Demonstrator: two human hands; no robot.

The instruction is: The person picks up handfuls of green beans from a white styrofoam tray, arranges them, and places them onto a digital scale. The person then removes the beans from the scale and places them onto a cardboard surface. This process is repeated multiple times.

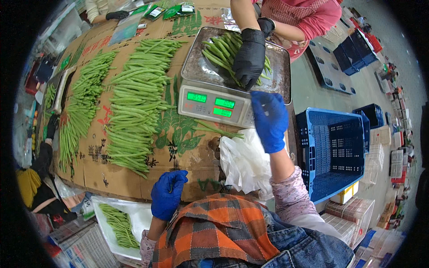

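Note:
My left hand [168,194], in a blue glove, hovers by the table's near edge with its fingers curled; whether it holds anything is unclear. My right hand [270,121], also blue-gloved, is curled at the right end of the digital scale [214,106], close to a co-worker's black-gloved hand [248,62]. That hand rests on green beans [221,50] on the scale's metal pan [281,75]. A few loose beans [218,130] and crumpled white plastic bags [246,160] lie just before the scale. Two long rows of green beans, one middle [139,104] and one left [85,100], cover the cardboard.
A blue plastic crate [335,152] stands right of the table. Below the near edge, a white foam box [117,251] holds more beans [120,226]. Green packets [171,11] lie at the far side. Other co-workers' black-gloved hands [117,15] are at the far and left edges.

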